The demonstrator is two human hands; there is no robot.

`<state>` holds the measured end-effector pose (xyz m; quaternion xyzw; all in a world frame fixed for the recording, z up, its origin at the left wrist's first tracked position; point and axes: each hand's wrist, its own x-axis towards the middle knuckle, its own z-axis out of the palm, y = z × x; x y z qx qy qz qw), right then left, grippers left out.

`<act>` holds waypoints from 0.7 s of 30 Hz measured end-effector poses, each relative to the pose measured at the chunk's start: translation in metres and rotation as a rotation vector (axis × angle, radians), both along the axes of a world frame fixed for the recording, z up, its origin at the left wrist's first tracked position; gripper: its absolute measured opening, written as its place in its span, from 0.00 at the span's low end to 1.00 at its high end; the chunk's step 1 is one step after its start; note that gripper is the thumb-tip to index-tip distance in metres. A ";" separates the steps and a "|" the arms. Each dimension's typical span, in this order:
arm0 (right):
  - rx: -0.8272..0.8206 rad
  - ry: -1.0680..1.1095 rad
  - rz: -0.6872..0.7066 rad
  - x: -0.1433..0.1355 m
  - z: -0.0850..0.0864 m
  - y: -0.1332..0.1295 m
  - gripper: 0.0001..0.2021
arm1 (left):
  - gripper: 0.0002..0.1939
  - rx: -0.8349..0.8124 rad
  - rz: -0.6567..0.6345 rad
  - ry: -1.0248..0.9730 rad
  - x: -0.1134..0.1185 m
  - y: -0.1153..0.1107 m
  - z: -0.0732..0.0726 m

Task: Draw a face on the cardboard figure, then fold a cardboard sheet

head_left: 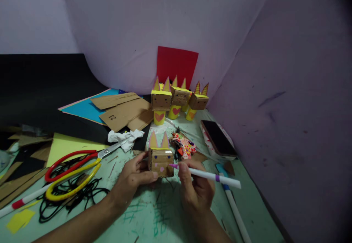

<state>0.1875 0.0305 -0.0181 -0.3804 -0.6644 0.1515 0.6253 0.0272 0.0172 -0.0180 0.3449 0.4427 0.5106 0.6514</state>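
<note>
My left hand (134,177) grips a small cardboard box head (162,159) by its left side and lower edge. Two pointed ears stand on its yellow top, and dark eyes and pink marks are drawn on the front. In my right hand (196,189) is a white felt-tip marker (211,176) with a purple band. Its purple tip is at the right side of the face; whether it touches the cardboard I cannot tell. Behind stand several similar cardboard figures (161,101) with eared heads on yellow bodies bearing hearts.
Scissors (75,169) with red and yellow handles lie at left over black cord (90,195). Cardboard pieces (126,112), crumpled white tissue (128,140) and patterned scraps (187,145) lie behind my hands. A phone (218,138) and a blue-banded marker (233,206) are at right. Red card (177,65) leans on the wall.
</note>
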 end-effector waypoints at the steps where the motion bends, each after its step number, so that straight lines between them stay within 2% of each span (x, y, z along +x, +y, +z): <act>1: 0.002 -0.009 -0.003 0.000 0.001 0.000 0.08 | 0.36 -0.005 -0.002 -0.002 0.000 0.000 0.000; 7: 0.097 -0.112 0.010 -0.001 0.004 -0.001 0.08 | 0.36 0.009 -0.012 0.002 -0.001 0.000 -0.002; 11: 0.078 -0.063 -0.016 0.001 0.004 -0.003 0.08 | 0.37 0.004 -0.005 -0.009 -0.001 0.001 -0.002; 16: 0.103 -0.189 0.004 0.003 0.005 -0.002 0.08 | 0.35 0.013 -0.004 -0.006 0.000 0.000 -0.001; 19: 0.126 -0.098 0.011 0.002 0.005 -0.002 0.08 | 0.36 -0.001 0.004 -0.003 0.000 0.000 0.000; 21: 0.077 -0.009 -0.008 0.001 0.004 -0.003 0.08 | 0.36 -0.016 0.020 -0.006 0.001 0.001 0.001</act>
